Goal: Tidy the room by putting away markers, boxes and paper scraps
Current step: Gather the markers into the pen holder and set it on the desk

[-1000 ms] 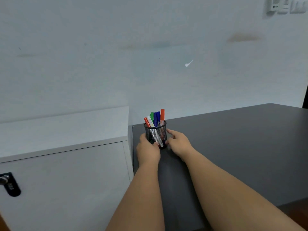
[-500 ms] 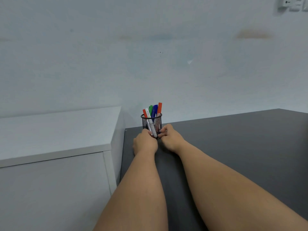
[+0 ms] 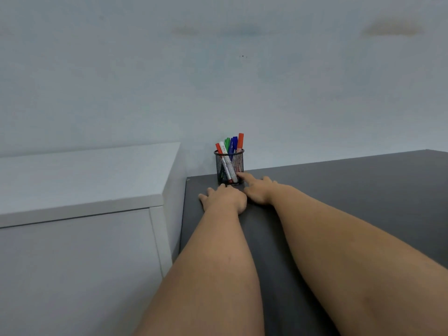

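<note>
A black mesh pen cup (image 3: 229, 167) stands upright at the far left corner of the dark grey table (image 3: 351, 190), close to the wall. Several markers (image 3: 230, 146) with red, green, blue and orange caps stick out of it. My left hand (image 3: 224, 198) lies flat on the table just in front of the cup, fingers spread, holding nothing. My right hand (image 3: 259, 187) rests on the table to the cup's right, its forefinger touching the cup's lower side without gripping it.
A white cabinet (image 3: 82, 187) stands directly left of the table, its top slightly higher than the tabletop. A pale wall (image 3: 242, 81) closes off the back right behind the cup.
Both hands held the cup from either side and slid it back toward the wall. Now they have let go, the left lying flat, the right touching with one finger.
</note>
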`<control>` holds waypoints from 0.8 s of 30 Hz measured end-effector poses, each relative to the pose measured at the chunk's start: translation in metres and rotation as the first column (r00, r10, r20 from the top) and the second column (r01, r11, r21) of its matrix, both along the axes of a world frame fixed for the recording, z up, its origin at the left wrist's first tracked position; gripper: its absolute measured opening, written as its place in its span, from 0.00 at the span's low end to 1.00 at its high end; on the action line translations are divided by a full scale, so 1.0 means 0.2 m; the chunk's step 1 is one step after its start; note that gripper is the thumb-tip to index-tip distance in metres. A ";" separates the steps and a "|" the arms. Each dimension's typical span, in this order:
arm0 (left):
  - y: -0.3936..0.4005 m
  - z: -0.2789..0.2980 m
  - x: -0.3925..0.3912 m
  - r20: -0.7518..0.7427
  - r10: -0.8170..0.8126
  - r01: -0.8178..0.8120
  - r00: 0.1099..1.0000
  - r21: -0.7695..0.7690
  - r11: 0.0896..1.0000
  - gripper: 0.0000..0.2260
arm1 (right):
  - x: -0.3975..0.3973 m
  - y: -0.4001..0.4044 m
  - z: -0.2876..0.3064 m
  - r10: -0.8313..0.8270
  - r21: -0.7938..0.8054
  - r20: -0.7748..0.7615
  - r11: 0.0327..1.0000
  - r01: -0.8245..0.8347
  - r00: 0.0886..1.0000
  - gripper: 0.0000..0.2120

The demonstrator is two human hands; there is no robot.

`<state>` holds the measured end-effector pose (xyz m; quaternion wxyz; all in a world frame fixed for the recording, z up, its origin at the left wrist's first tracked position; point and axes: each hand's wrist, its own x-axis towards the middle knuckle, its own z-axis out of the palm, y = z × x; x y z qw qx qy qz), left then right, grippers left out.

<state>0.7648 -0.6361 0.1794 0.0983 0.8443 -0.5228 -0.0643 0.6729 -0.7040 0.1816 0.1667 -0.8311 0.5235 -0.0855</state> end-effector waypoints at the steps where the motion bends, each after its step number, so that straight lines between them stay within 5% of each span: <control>1: 0.00 0.00 0.00 0.017 0.001 -0.001 1.000 0.006 1.000 0.25 | -0.01 0.02 0.01 0.006 -0.005 -0.051 1.000 -0.006 0.999 0.29; 8: 0.02 0.05 -0.10 0.223 0.074 -0.088 0.972 0.056 0.995 0.20 | -0.25 0.32 -0.01 -0.073 -0.060 -0.168 0.996 0.063 0.983 0.29; 13: 0.13 0.07 -0.27 0.447 -0.080 0.103 0.891 -0.029 0.994 0.17 | -0.65 0.61 0.00 -0.235 -0.022 -0.216 0.972 0.236 0.948 0.32; 20: 0.49 -0.01 -0.39 0.137 -0.114 0.132 0.984 -0.127 0.983 0.19 | -1.10 0.91 0.03 -0.284 0.022 -0.210 0.955 0.295 0.936 0.32; 24: 0.78 -0.01 -0.62 0.056 -0.212 0.214 0.976 -0.039 0.976 0.23 | -1.28 1.12 0.04 -0.270 0.014 -0.202 0.960 0.278 0.941 0.32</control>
